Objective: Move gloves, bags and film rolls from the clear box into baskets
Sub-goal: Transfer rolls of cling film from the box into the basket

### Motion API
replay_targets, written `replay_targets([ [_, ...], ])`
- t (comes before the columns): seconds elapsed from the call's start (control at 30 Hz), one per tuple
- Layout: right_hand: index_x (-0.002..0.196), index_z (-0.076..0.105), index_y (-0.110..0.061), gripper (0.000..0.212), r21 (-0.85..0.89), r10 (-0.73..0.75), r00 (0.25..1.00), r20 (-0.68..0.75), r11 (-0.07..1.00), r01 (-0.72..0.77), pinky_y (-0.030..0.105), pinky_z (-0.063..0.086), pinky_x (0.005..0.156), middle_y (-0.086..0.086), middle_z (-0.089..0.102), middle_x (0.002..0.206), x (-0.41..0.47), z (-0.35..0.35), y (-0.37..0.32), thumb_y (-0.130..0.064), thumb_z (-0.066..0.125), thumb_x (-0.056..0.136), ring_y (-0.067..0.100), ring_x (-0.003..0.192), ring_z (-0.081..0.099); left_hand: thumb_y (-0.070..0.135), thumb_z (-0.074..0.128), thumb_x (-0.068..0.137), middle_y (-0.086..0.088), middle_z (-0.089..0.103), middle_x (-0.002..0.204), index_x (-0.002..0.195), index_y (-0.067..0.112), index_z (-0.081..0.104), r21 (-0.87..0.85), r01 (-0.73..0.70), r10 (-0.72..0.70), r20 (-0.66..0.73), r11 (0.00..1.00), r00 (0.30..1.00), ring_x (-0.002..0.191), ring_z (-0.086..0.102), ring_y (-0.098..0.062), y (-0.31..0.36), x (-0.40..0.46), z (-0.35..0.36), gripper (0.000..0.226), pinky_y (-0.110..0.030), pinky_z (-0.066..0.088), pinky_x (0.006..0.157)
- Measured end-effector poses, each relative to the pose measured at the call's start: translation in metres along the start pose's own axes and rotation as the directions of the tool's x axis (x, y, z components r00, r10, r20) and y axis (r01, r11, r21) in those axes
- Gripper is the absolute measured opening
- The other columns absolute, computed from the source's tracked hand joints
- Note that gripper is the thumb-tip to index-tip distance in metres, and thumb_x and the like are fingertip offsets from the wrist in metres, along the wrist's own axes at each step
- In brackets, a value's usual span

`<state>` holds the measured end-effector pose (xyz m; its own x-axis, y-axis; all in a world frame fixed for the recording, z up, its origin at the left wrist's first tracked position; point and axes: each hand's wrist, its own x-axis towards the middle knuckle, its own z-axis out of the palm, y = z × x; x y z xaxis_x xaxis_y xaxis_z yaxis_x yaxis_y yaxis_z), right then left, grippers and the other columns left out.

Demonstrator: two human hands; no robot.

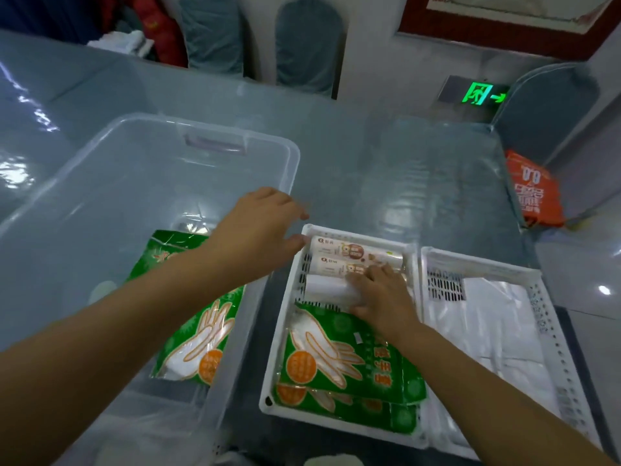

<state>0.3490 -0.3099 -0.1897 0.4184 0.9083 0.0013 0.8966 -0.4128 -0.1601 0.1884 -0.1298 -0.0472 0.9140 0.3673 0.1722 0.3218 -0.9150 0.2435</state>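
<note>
A large clear box (291, 153) stands at the left with a green glove pack (198, 341) lying inside. My left hand (255, 227) hovers over the box's right rim, fingers apart and holding nothing, next to the middle white basket (283, 331). Two printed film rolls (353, 252) lie at that basket's far end. Just nearer lies a plain white roll (324, 287), with my right hand (379, 297) closed over it. Green glove packs (336, 358) are stacked in the basket's near half. A second white basket (551, 331) to the right holds white bags (497, 331).
Everything stands on a table with a glossy blue-grey cover (403, 163). An orange package (536, 190) lies on a covered chair (551, 105) past the table's right edge. More covered chairs (309, 45) line the far side.
</note>
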Motion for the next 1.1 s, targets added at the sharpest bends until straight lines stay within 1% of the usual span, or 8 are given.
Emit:
replay_targets([
  [0.23,0.109,0.058,-0.013,0.055,0.101,0.046,0.996,-0.083,0.994,-0.037,0.045,0.042,0.087,0.009,0.059,0.109,-0.004,0.028,0.011,-0.033,0.081,0.063,0.03,0.101,0.05,0.036,0.052,0.087,0.003,0.063,0.119,0.115,0.027,0.061,0.06,0.027,-0.028,0.006,0.998,1.0,0.123,0.044,-0.017,0.014,-0.005,0.016,0.031,-0.035,0.02,0.104],
  [0.37,0.105,0.059,-0.008,0.051,0.11,0.008,0.996,-0.091,0.994,0.002,0.045,0.042,0.085,0.013,0.058,0.106,-0.006,0.033,0.012,-0.029,0.081,0.065,0.032,0.098,0.051,0.036,0.052,0.087,0.004,0.066,0.114,0.108,0.031,0.064,0.063,0.035,-0.034,-0.009,0.997,0.999,0.117,0.049,-0.015,0.016,-0.006,0.019,0.025,-0.036,0.017,0.104],
  [0.5,0.112,0.058,-0.008,0.05,0.13,-0.044,0.997,-0.063,0.99,0.052,0.045,0.038,0.094,0.014,0.056,0.114,-0.006,0.033,0.015,-0.029,0.077,0.07,0.033,0.106,0.048,0.034,0.052,0.087,0.008,0.067,0.112,0.104,0.031,0.067,0.024,0.063,-0.063,-0.023,0.998,0.998,0.114,0.05,-0.012,0.016,-0.007,0.02,0.022,-0.034,0.018,0.105],
  [0.63,0.117,0.057,-0.008,0.051,0.11,-0.017,0.994,-0.112,0.994,0.029,0.05,0.038,0.099,0.015,0.054,0.122,-0.006,0.031,0.015,-0.032,0.073,0.075,0.036,0.113,0.047,0.032,0.053,0.088,0.008,0.068,0.111,0.102,0.029,0.069,0.004,0.069,-0.069,-0.042,0.998,0.997,0.113,0.051,-0.011,0.017,-0.007,0.021,0.021,-0.033,0.018,0.104],
  [0.73,0.134,0.04,-0.013,0.065,0.021,0.068,0.997,-0.046,0.998,-0.067,0.049,0.016,0.114,0.013,0.039,0.14,-0.004,0.031,0.017,-0.051,0.055,0.084,0.034,0.132,0.029,0.03,0.055,0.087,0.008,0.068,0.109,0.1,0.029,0.07,-0.001,0.069,-0.069,-0.054,0.998,0.996,0.112,0.052,-0.012,0.017,-0.007,0.021,0.02,-0.034,0.02,0.104],
  [0.83,0.145,0.016,-0.016,0.072,-0.022,0.118,0.992,0.034,0.993,-0.118,0.051,-0.003,0.116,0.011,0.019,0.153,-0.002,0.037,0.019,-0.058,0.037,0.09,0.029,0.142,0.009,0.029,0.054,0.088,0.008,0.068,0.108,0.099,0.03,0.07,0.001,0.073,-0.073,-0.058,0.997,0.996,0.11,0.052,-0.011,0.017,-0.007,0.023,0.019,-0.034,0.02,0.103],
  [0.9,0.146,0.011,-0.016,0.072,-0.018,0.116,0.992,0.059,0.993,-0.115,0.053,-0.003,0.116,0.011,0.016,0.154,0.0,0.038,0.017,-0.056,0.036,0.091,0.029,0.142,0.007,0.03,0.054,0.088,0.009,0.068,0.108,0.098,0.03,0.069,-0.004,0.078,-0.078,-0.059,0.997,0.995,0.11,0.051,-0.011,0.016,-0.007,0.024,0.019,-0.033,0.02,0.102],
  [1.1,0.144,0.018,-0.017,0.069,0.021,0.107,0.992,0.069,0.994,-0.109,0.05,0.003,0.117,0.011,0.022,0.151,0.0,0.031,0.017,-0.053,0.042,0.09,0.029,0.139,0.014,0.03,0.054,0.088,0.008,0.068,0.107,0.097,0.03,0.069,-0.009,0.065,-0.066,-0.073,0.998,0.995,0.109,0.052,-0.011,0.016,-0.008,0.024,0.018,-0.03,0.018,0.101],
])
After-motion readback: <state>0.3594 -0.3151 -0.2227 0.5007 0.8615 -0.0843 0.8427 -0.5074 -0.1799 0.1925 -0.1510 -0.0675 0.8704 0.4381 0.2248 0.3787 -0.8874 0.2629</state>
